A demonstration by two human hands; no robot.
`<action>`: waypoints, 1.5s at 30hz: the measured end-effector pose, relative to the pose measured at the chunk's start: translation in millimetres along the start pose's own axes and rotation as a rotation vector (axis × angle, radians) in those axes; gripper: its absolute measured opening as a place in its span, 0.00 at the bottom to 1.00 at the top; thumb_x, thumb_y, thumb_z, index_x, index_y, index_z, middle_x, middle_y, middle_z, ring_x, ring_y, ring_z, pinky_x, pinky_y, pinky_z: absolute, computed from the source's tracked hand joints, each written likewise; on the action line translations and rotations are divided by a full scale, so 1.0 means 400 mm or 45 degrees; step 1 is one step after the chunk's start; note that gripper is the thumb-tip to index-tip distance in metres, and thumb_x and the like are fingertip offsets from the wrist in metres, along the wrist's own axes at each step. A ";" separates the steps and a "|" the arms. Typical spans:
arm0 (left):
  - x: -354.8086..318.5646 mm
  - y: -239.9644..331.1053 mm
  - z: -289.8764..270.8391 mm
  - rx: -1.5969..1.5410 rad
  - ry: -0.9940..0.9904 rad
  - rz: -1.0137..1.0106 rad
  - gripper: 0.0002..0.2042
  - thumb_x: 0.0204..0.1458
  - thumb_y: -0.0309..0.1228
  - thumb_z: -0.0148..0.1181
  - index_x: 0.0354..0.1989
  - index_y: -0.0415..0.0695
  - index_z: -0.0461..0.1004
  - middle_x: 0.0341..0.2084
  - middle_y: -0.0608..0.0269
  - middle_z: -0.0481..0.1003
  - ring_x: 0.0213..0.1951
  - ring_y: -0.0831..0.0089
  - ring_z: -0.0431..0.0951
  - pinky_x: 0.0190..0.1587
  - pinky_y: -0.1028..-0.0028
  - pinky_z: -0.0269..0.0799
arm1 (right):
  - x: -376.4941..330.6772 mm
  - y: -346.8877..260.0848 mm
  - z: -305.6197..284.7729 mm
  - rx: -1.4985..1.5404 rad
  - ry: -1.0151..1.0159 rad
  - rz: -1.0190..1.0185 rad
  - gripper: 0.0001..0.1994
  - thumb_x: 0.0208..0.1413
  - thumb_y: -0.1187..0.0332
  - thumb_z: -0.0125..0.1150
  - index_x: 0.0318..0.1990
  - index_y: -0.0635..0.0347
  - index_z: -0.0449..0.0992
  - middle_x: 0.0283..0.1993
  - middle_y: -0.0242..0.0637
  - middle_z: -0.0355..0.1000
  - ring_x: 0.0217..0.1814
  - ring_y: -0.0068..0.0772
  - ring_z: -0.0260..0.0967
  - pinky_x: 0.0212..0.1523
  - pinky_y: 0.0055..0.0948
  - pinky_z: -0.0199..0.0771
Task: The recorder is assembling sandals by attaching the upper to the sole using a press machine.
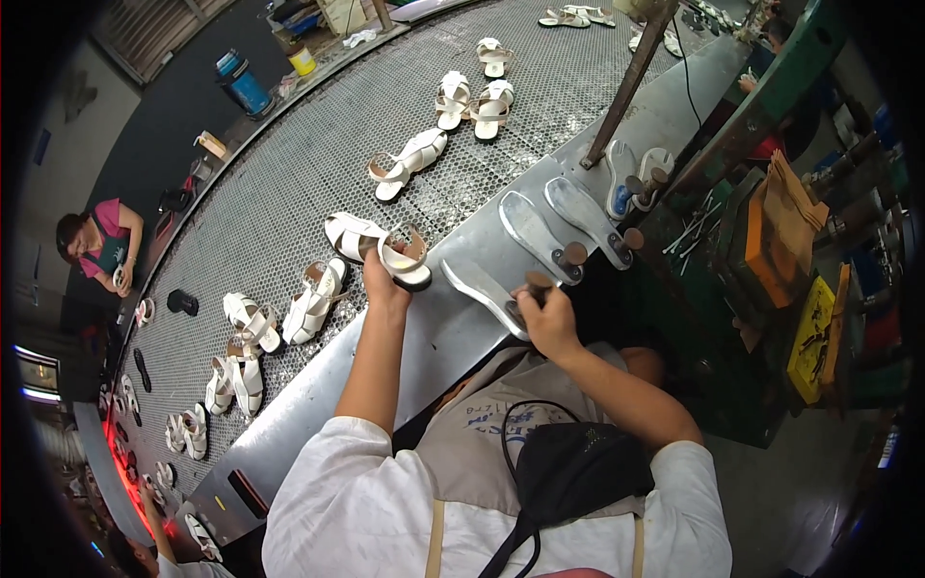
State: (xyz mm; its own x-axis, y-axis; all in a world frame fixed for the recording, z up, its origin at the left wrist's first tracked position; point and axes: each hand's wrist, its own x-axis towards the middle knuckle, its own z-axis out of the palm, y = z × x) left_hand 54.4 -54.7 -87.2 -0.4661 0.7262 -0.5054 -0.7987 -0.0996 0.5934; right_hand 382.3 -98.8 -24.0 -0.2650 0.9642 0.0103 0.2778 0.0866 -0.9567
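My left hand [383, 287] is closed round the heel end of a white strappy sandal [358, 236], held up at the conveyor's near edge. The sandal has a dark sole. Lower right of it, my right hand [547, 323] grips the brown round-ended handle of a metal sole-shaped plate [472, 286]. That plate lies over the metal ledge [424, 361], its toe toward the sandal. Two similar plates with brown knobs, a middle plate [528, 226] and a farther plate [578, 207], rest to the right.
More white sandals [316, 301] stand along the mesh conveyor [279, 183]. A rusty post [631, 82] rises from the ledge at upper right. Beyond my right arm are a stack of brown sheets [785, 207] and a yellow tray [812, 337]. A co-worker [101, 241] is across the conveyor.
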 end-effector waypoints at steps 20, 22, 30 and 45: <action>-0.528 -0.224 0.383 0.373 -0.897 -0.299 0.10 0.69 0.31 0.55 0.52 0.41 0.78 0.45 0.56 0.83 0.46 0.67 0.85 0.50 0.67 0.82 | -0.066 -0.192 -0.153 -0.467 0.599 -0.971 0.18 0.65 0.58 0.66 0.50 0.65 0.72 0.45 0.51 0.71 0.46 0.57 0.67 0.54 0.53 0.68; -0.547 -0.247 0.380 0.271 -0.913 -0.353 0.13 0.70 0.31 0.55 0.58 0.40 0.74 0.47 0.56 0.83 0.47 0.66 0.85 0.52 0.65 0.83 | -0.127 -0.168 -0.189 -0.771 0.487 -0.854 0.29 0.69 0.49 0.63 0.59 0.70 0.72 0.57 0.59 0.75 0.52 0.66 0.71 0.58 0.57 0.71; -0.630 -0.328 0.367 0.381 -0.908 -0.595 0.21 0.73 0.38 0.51 0.68 0.40 0.69 0.55 0.51 0.81 0.53 0.56 0.84 0.59 0.56 0.81 | -0.218 -0.110 -0.313 -0.388 -0.057 -0.225 0.41 0.51 0.44 0.81 0.63 0.65 0.73 0.59 0.60 0.78 0.58 0.60 0.79 0.61 0.45 0.78; -0.312 -0.301 0.228 2.006 -1.384 1.067 0.18 0.58 0.26 0.67 0.58 0.43 0.80 0.64 0.46 0.72 0.65 0.45 0.70 0.70 0.50 0.65 | 0.023 -0.249 -0.906 -1.291 1.388 0.560 0.39 0.63 0.42 0.67 0.64 0.74 0.69 0.45 0.57 0.84 0.46 0.58 0.85 0.47 0.51 0.85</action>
State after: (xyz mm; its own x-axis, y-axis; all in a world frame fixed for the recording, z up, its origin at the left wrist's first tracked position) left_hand 243.6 -71.3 -38.4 0.3690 0.8964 0.2456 0.6388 -0.4366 0.6335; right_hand 686.9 -7.6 177.0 0.6540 0.6284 0.4211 0.7564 -0.5493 -0.3551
